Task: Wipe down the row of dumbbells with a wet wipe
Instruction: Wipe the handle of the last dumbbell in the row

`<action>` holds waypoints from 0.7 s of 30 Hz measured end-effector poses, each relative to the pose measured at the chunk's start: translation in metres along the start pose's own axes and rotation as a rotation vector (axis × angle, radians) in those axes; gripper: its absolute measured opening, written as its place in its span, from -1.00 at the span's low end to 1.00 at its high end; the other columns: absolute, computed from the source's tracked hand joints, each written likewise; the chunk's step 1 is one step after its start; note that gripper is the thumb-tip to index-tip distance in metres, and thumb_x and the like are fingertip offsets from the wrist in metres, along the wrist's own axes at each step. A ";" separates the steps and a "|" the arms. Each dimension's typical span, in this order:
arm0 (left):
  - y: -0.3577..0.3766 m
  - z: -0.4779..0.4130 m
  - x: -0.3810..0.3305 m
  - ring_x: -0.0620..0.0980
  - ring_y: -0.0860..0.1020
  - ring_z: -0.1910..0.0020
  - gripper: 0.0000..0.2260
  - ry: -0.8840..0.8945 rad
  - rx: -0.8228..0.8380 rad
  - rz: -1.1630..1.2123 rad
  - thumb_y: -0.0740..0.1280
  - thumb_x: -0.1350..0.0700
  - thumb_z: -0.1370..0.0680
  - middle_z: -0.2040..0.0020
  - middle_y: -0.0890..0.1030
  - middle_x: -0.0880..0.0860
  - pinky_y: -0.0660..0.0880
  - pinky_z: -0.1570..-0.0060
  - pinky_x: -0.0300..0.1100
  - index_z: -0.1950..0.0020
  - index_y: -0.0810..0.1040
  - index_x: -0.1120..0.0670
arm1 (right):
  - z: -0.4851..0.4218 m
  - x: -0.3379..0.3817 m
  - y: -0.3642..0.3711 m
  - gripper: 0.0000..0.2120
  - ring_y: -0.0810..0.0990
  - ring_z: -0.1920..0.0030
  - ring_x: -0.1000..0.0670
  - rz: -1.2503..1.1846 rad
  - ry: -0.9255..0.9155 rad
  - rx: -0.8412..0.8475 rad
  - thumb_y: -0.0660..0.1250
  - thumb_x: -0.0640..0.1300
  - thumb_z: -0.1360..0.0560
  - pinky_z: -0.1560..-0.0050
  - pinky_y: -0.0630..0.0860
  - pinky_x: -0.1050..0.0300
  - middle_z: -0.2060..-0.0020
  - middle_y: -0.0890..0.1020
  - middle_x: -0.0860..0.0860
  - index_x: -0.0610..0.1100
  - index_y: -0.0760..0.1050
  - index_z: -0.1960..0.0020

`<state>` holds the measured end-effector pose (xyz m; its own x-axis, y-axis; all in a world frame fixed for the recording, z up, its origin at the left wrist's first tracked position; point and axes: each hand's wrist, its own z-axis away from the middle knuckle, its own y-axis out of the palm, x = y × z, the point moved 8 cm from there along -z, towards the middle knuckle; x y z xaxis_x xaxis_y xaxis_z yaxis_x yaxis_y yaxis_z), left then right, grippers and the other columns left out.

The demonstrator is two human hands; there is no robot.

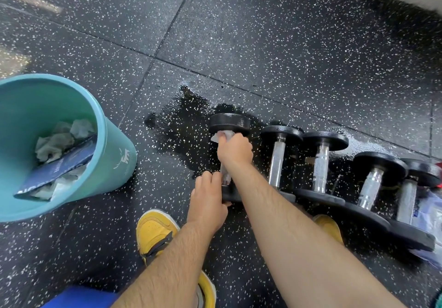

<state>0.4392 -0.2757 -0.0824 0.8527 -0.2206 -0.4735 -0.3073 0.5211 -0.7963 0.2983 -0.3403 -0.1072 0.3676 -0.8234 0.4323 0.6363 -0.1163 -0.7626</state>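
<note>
R hand (235, 151) is curled tight round the wet wipe (216, 137), wrapped on the far end of the handle of the leftmost dumbbell (229, 122), which lies at the left end of the row. L hand (207, 200) grips its near end. Risk imo: there's a wet patch (184, 125) under it, so it could roll or slide if the L grip slackens & knock the next dumbbell (278, 159) just beside. Bin (110, 178) w/ used wipes sits off left, yellow shoe (153, 228) under the arms, nothing blocking tbh.

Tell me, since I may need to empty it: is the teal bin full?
Partly full: crumpled wipes and a dark blue packet lie inside the teal bin, below its rim.
</note>
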 end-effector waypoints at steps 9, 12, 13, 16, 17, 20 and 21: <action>-0.001 0.000 -0.002 -0.03 0.29 -0.10 -0.53 0.003 0.006 -0.012 0.50 0.09 -0.42 -0.09 0.28 -0.06 0.45 -0.11 -0.03 -0.12 0.25 -0.03 | 0.000 -0.016 0.015 -0.58 0.56 0.10 -0.11 -0.168 0.009 0.209 0.24 0.08 -0.58 0.14 0.43 0.09 0.08 0.58 -0.10 -0.28 0.52 -0.15; 0.000 0.000 -0.001 -0.02 0.29 -0.09 -0.52 0.007 0.003 -0.021 0.51 0.09 -0.41 -0.09 0.28 -0.05 0.45 -0.10 -0.02 -0.10 0.22 -0.04 | -0.006 -0.008 0.012 -0.57 0.58 0.04 -0.12 -0.273 0.046 0.217 0.28 0.05 -0.57 0.10 0.46 0.08 0.01 0.61 -0.13 -0.31 0.50 -0.20; 0.000 0.001 -0.002 -0.02 0.29 -0.10 -0.52 0.008 0.001 -0.021 0.51 0.09 -0.41 -0.09 0.29 -0.05 0.45 -0.10 -0.03 -0.10 0.22 -0.04 | -0.009 -0.007 0.013 -0.57 0.58 0.09 -0.09 -0.312 0.055 0.219 0.28 0.05 -0.56 0.16 0.44 0.11 0.04 0.62 -0.10 -0.30 0.51 -0.20; 0.000 0.001 -0.003 -0.02 0.29 -0.10 -0.53 0.009 0.002 -0.018 0.51 0.08 -0.42 -0.10 0.29 -0.05 0.45 -0.09 -0.04 -0.11 0.24 -0.03 | -0.010 -0.010 0.015 -0.67 0.51 0.24 0.02 -0.416 0.083 0.255 0.30 0.06 -0.56 0.31 0.33 0.16 0.20 0.59 -0.01 -0.21 0.56 -0.07; 0.000 0.000 -0.004 -0.02 0.29 -0.10 -0.53 0.010 0.003 -0.021 0.50 0.07 -0.42 -0.10 0.29 -0.05 0.44 -0.10 -0.05 -0.11 0.24 -0.03 | -0.008 -0.012 0.015 -0.74 0.50 0.25 0.03 -0.430 0.078 0.270 0.30 0.06 -0.58 0.32 0.31 0.17 0.24 0.57 0.01 -0.15 0.55 0.03; 0.000 0.001 -0.003 -0.03 0.29 -0.09 -0.52 0.011 0.008 -0.026 0.51 0.06 -0.42 -0.09 0.28 -0.06 0.44 -0.10 -0.06 -0.12 0.24 -0.03 | 0.000 -0.014 0.013 -0.62 0.53 0.23 0.01 -0.359 -0.006 0.282 0.18 0.15 -0.64 0.29 0.32 0.15 0.26 0.58 0.00 -0.12 0.54 0.13; 0.000 0.001 -0.003 -0.03 0.29 -0.09 -0.52 0.012 0.009 -0.027 0.51 0.05 -0.42 -0.09 0.28 -0.06 0.44 -0.10 -0.07 -0.13 0.24 -0.03 | 0.002 -0.015 0.013 -0.51 0.56 0.20 0.00 -0.329 -0.035 0.275 0.11 0.19 -0.66 0.25 0.34 0.14 0.22 0.61 -0.03 -0.18 0.57 0.07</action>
<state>0.4374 -0.2741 -0.0811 0.8554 -0.2448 -0.4565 -0.2804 0.5221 -0.8054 0.3022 -0.3282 -0.1231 0.1346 -0.7475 0.6505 0.8789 -0.2131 -0.4267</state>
